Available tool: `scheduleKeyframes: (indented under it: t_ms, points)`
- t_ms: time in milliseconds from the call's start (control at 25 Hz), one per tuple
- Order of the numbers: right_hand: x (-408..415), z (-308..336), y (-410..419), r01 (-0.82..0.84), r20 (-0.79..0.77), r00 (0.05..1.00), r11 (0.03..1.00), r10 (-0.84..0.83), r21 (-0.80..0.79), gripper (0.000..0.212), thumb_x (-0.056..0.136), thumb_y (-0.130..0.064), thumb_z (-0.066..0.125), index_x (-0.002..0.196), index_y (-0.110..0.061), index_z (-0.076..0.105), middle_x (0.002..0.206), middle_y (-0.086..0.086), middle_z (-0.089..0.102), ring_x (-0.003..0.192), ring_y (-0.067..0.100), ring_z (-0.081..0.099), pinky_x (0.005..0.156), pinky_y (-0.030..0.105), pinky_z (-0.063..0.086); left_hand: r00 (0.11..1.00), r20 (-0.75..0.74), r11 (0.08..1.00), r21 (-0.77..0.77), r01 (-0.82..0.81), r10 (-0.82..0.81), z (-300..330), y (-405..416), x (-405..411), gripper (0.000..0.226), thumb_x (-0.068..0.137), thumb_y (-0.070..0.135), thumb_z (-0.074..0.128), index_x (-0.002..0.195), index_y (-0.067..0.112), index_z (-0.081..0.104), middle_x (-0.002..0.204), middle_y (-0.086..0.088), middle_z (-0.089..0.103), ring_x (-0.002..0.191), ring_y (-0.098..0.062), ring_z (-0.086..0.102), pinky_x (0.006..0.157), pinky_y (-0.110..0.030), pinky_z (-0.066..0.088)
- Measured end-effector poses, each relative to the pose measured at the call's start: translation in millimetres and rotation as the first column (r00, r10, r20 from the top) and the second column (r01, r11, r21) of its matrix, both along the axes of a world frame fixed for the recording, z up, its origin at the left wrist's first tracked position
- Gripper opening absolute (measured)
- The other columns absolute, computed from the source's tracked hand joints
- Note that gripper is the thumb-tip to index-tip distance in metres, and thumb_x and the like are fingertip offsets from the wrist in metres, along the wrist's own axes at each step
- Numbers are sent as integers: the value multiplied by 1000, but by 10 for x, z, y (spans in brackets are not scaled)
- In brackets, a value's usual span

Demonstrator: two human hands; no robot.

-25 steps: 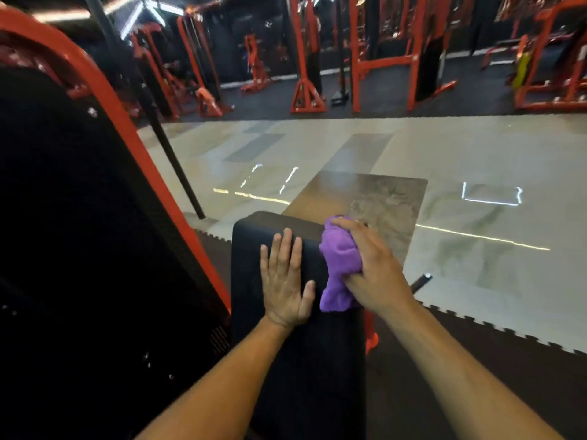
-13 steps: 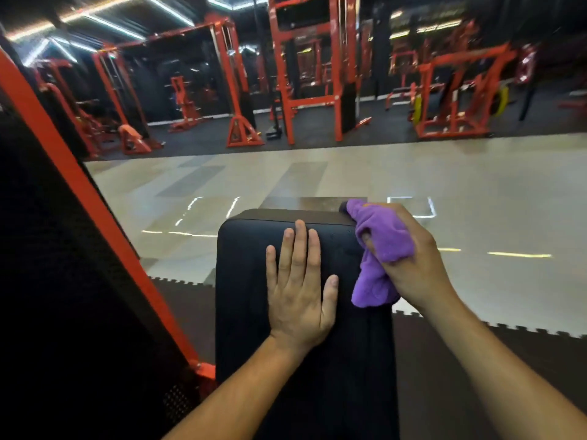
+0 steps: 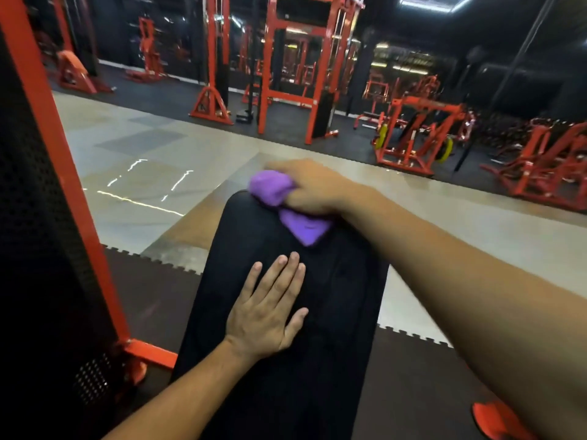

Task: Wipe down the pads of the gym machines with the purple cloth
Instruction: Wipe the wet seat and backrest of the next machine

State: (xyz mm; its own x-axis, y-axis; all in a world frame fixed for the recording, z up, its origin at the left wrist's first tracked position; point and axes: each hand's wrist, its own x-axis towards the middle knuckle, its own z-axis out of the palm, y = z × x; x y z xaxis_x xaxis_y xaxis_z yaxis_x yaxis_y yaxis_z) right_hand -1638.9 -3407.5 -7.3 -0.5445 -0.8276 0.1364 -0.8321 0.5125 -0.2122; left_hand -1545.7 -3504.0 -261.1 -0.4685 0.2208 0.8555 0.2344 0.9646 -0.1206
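Note:
A long black pad (image 3: pixel 333 312) of a gym bench runs away from me down the middle of the view. My left hand (image 3: pixel 270 309) lies flat on its middle with straight fingers. At the pad's far end my right hand (image 3: pixel 313 188) grips the bunched purple cloth (image 3: pixel 286 204) and holds it against the pad's far edge. Part of the cloth sticks out below the hand onto the pad surface.
An orange frame post (image 3: pixel 63 185) with a black perforated panel (image 3: pixel 35 249) stands close on the left. Dark rubber mats (image 3: pixel 428 392) surround the bench, pale tiles (image 3: pixel 158 160) lie beyond. Orange racks (image 3: pixel 301 68) and plate machines (image 3: pixel 419 141) line the far side.
My right hand has carried the cloth from the pad's right side to its far end. The camera has swung right. My left hand stays flat on the pad.

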Motion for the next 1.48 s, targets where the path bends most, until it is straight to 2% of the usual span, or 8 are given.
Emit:
scheduleKeyframes:
  t_ms: [160, 360, 520, 840, 1000, 1240, 1320, 1480]
  points:
    - [45, -88, -272, -40, -27, 999, 998, 39, -40, 49, 70, -19, 52, 118, -27, 61, 108, -3, 68, 99, 21, 61, 90, 44, 51, 1000, 19, 1000, -2, -13, 13, 31, 6, -10, 70, 104, 46, 38, 162, 10, 23, 172, -8, 16, 158, -23, 20, 129, -49, 14]
    - [186, -139, 723, 34, -16, 999, 983, -38, -179, 68, 73, -13, 50, 137, -32, 61, 134, -7, 66, 123, 15, 61, 106, 43, 48, 1000, 22, 1000, 2, -1, 1, 51, 14, 31, 70, 104, 45, 41, 162, 9, 25, 171, -9, 19, 157, -24, 23, 129, -49, 15]
    - [296, -119, 1473, 117, 87, 991, 961, -98, -250, 49, 85, -17, 56, 131, -32, 65, 132, -13, 66, 124, 11, 60, 106, 43, 48, 1000, 19, 1000, -7, 2, -1, 46, 22, 25, 74, 104, 46, 39, 164, 10, 18, 172, -9, 16, 158, -24, 20, 129, -49, 13]
    - [50, -33, -395, -19, -30, 999, 999, 18, -26, 46, 72, -13, 56, 116, -23, 64, 104, -1, 69, 97, 21, 60, 88, 41, 51, 999, 54, 1000, 4, 0, 0, 6, 17, 18, 69, 106, 46, 31, 163, 9, 20, 170, -10, 19, 159, -23, 16, 130, -48, 9]
    - [132, -99, -128, -54, -91, 995, 993, 45, -101, 53, 77, -8, 59, 124, -29, 63, 108, -5, 68, 100, 16, 60, 87, 35, 49, 998, 65, 1000, -2, 3, -3, 33, 1, 13, 67, 106, 46, 31, 162, 9, 22, 171, -8, 16, 159, -23, 17, 130, -47, 8]
    - [330, -297, 1240, 162, -25, 984, 940, -178, -300, 50, 86, -7, 63, 129, -32, 64, 123, -16, 68, 111, 5, 63, 97, 29, 50, 998, 57, 1000, -17, 8, -7, 5, 7, 29, 72, 103, 46, 37, 163, 8, 21, 173, -8, 9, 159, -24, 15, 130, -49, 8]
    - [380, -348, 1438, 190, 15, 980, 903, -200, -385, 47, 86, -10, 58, 127, -31, 64, 123, -14, 68, 114, 10, 63, 97, 32, 50, 998, 55, 1000, -20, 1, 0, 33, 14, 19, 75, 102, 46, 38, 164, 9, 18, 173, -8, 7, 159, -24, 14, 130, -49, 7]
    - [290, -238, 843, 324, -74, 936, 922, -345, -211, 35, 83, -14, 61, 114, -29, 60, 97, -6, 65, 95, 23, 63, 76, 33, 44, 999, 48, 1000, -1, -10, 10, 18, 9, 9, 74, 103, 46, 36, 164, 9, 16, 173, -9, 9, 160, -24, 13, 129, -50, 8]
